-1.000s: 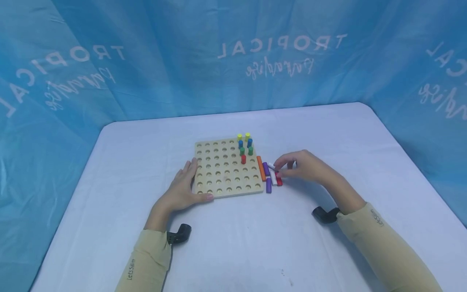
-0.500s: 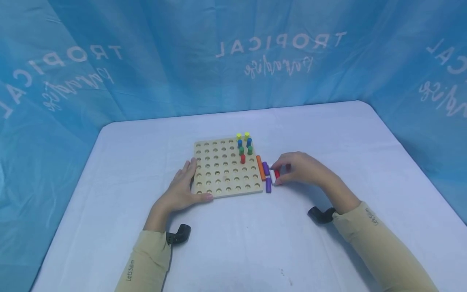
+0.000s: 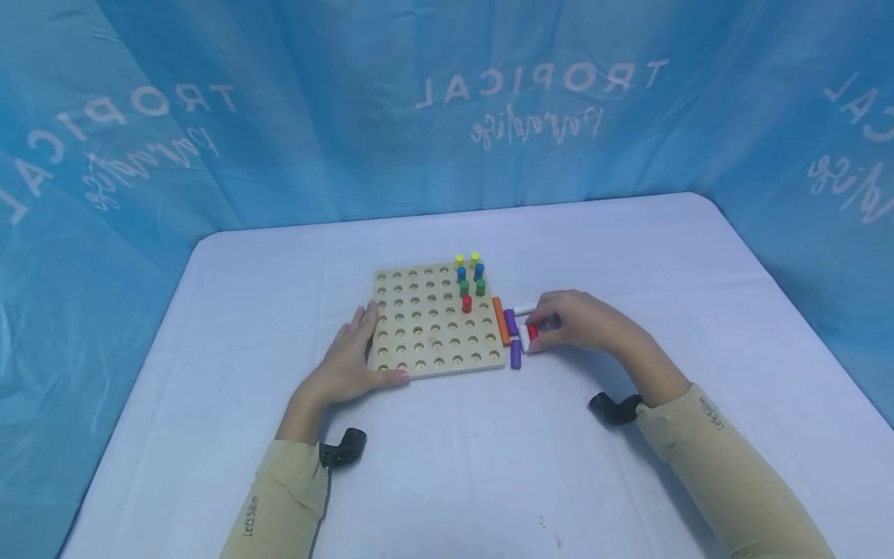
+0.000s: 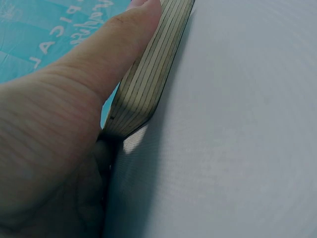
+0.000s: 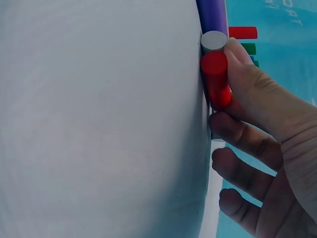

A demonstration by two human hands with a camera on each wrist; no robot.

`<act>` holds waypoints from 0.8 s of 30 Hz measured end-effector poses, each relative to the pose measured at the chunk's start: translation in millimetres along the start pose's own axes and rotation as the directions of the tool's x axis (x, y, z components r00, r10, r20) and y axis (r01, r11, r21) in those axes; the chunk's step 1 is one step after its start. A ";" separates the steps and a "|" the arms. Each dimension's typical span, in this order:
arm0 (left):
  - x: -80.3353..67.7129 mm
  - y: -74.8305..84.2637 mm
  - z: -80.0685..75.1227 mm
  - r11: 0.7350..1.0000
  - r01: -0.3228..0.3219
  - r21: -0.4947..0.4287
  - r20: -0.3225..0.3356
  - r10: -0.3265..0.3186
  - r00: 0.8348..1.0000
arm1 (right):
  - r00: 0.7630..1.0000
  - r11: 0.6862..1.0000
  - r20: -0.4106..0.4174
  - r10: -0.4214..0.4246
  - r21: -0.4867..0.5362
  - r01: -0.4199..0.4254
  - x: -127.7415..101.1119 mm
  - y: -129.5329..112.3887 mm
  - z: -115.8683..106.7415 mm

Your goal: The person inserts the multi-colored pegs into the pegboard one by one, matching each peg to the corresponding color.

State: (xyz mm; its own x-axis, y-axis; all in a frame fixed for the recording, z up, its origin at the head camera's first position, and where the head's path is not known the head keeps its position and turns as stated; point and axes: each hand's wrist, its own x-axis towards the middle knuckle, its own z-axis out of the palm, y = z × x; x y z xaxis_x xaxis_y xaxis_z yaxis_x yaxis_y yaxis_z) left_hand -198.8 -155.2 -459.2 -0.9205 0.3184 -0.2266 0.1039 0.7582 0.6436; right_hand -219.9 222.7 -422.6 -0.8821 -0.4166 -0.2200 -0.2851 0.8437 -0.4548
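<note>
Pinching a red peg [image 3: 533, 332] where it lies on the table [image 3: 447, 466], just to the right of the wooden pegboard [image 3: 433, 341], the right hand [image 3: 580, 320] has thumb and fingers curled round it; the right wrist view shows the same red peg [image 5: 216, 79] pressed against a white peg [image 5: 214, 40]. Left hand [image 3: 352, 361] lies flat with straight fingers against the board's left edge, thumb along its near edge [image 4: 148, 74]. Beside the board's right edge lie an orange peg [image 3: 500, 321] and two purple pegs [image 3: 511, 321]. Seven pegs stand upright in the board's far right corner, among them a red one [image 3: 466, 303].

Risk, as judged: the loose pegs lie touching, so lifting the red one could roll its neighbours away; the round peg may also slip from a shallow pinch.

Writing: the blue backdrop [image 3: 140, 116] reads "TROPICAL" with a script word beneath, not clearly legible; the sleeve [image 3: 251, 516] carries small lettering too small to read.
</note>
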 end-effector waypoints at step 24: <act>-0.5 1.0 -0.3 1.000 0.002 -0.017 -0.003 -0.002 1.000 | 0.991 0.968 -0.123 0.044 0.249 -0.012 6.3 8.6 1.7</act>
State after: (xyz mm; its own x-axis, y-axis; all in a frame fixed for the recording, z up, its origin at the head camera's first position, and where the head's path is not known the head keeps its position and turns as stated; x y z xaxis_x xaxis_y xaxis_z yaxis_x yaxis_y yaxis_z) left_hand -198.3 -154.8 -458.3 -0.9220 0.3150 -0.2254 0.0958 0.7493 0.6553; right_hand -227.3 226.8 -429.3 -0.9332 -0.3341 -0.1321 -0.1719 0.7381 -0.6524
